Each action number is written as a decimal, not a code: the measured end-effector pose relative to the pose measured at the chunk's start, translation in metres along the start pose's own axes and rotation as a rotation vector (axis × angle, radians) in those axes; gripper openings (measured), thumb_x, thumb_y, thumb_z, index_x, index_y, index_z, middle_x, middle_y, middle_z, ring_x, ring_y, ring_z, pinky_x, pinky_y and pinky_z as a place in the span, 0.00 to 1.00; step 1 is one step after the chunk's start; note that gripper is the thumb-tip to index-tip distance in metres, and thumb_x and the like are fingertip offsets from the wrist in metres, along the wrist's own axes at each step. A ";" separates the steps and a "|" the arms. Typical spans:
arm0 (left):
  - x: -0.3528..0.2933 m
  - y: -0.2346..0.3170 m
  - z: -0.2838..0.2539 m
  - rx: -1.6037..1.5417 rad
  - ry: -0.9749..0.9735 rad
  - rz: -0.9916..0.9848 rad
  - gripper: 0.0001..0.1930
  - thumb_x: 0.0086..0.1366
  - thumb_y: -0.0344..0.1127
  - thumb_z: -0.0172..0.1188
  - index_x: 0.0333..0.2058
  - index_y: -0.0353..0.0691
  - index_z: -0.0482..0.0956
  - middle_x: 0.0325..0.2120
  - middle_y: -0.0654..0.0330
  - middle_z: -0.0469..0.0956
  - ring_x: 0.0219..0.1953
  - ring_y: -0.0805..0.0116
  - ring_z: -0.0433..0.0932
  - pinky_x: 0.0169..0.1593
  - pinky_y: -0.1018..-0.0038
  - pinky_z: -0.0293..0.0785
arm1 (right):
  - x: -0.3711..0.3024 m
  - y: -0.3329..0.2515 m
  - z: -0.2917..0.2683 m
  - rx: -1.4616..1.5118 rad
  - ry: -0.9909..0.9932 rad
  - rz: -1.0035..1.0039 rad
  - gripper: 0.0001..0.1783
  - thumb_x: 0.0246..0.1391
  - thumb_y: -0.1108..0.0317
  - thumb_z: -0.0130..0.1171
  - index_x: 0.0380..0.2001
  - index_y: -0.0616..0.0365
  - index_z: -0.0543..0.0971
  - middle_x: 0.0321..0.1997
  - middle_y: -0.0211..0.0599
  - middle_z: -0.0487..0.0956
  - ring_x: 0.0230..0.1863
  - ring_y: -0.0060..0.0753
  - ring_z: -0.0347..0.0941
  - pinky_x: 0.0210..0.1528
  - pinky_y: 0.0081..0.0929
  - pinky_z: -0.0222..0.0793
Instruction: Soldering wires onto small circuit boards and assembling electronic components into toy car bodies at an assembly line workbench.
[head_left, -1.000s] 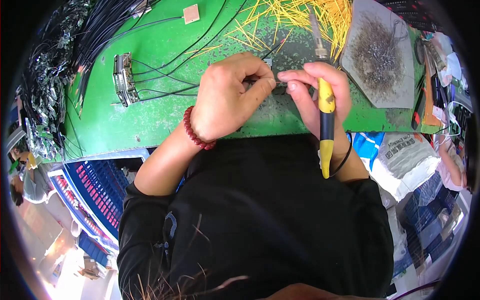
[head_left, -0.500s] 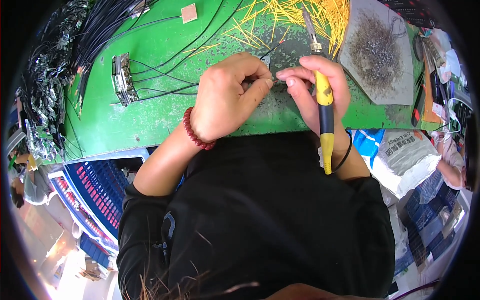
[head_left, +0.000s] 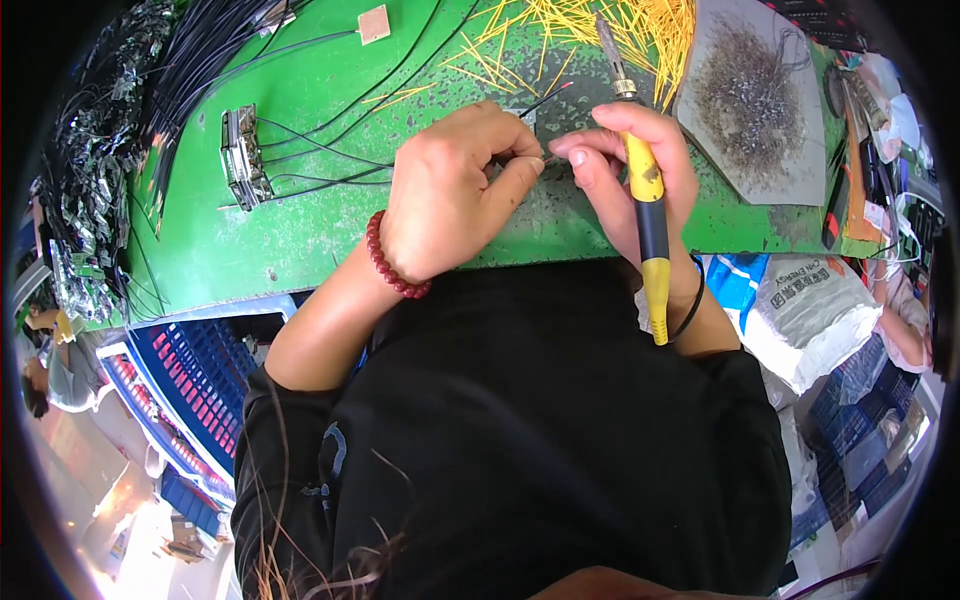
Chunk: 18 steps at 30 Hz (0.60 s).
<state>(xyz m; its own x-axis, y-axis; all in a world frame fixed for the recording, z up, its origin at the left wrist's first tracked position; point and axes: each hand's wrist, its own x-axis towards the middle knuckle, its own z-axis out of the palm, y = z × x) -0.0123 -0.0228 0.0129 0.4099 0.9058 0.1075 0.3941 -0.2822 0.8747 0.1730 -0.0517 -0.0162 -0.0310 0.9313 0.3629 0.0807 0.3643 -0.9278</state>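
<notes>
Soldering iron [head_left: 650, 195] clasped in right hand [head_left: 612, 195] overhangs table's [head_left: 570, 235] bare near edge, left hand [head_left: 455, 185] pinching black cable [head_left: 544, 98].

The left hand [head_left: 455, 185], palm down, apparently pinches, nearly meeting the right hand [head_left: 612, 195], which curls loosely

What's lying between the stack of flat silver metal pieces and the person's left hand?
In the head view, thin black cables run over the worn green tabletop between the silver stack and the left hand.
</notes>
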 end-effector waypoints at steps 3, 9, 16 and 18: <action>0.000 0.000 -0.001 0.006 -0.013 -0.003 0.03 0.54 0.27 0.64 0.27 0.38 0.79 0.24 0.56 0.76 0.27 0.58 0.77 0.31 0.69 0.73 | 0.001 0.000 0.000 -0.002 -0.009 -0.011 0.19 0.51 0.84 0.60 0.47 0.63 0.73 0.43 0.42 0.77 0.39 0.34 0.83 0.39 0.24 0.79; 0.000 -0.001 0.000 0.030 0.004 0.039 0.03 0.53 0.26 0.64 0.27 0.37 0.79 0.24 0.56 0.77 0.27 0.58 0.77 0.30 0.69 0.73 | 0.005 -0.007 0.001 -0.071 -0.033 0.076 0.21 0.49 0.82 0.64 0.47 0.60 0.74 0.36 0.38 0.79 0.34 0.25 0.81 0.35 0.18 0.76; -0.003 0.000 -0.001 -0.133 0.008 -0.044 0.03 0.56 0.24 0.66 0.28 0.34 0.79 0.23 0.66 0.73 0.23 0.81 0.67 0.27 0.83 0.62 | 0.013 -0.005 0.002 -0.006 -0.070 0.208 0.21 0.49 0.78 0.65 0.47 0.58 0.75 0.30 0.31 0.79 0.27 0.16 0.75 0.32 0.16 0.69; -0.002 0.001 -0.001 -0.158 -0.012 -0.081 0.03 0.57 0.24 0.65 0.28 0.34 0.79 0.24 0.67 0.73 0.24 0.83 0.67 0.27 0.84 0.61 | 0.016 -0.004 0.000 0.077 -0.145 0.243 0.20 0.50 0.79 0.63 0.48 0.59 0.75 0.34 0.33 0.79 0.30 0.18 0.78 0.33 0.17 0.71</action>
<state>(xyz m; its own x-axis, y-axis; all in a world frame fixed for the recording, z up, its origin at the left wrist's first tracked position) -0.0140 -0.0247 0.0139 0.3923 0.9194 0.0288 0.2926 -0.1544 0.9437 0.1722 -0.0385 -0.0066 -0.1621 0.9796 0.1183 0.0274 0.1243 -0.9919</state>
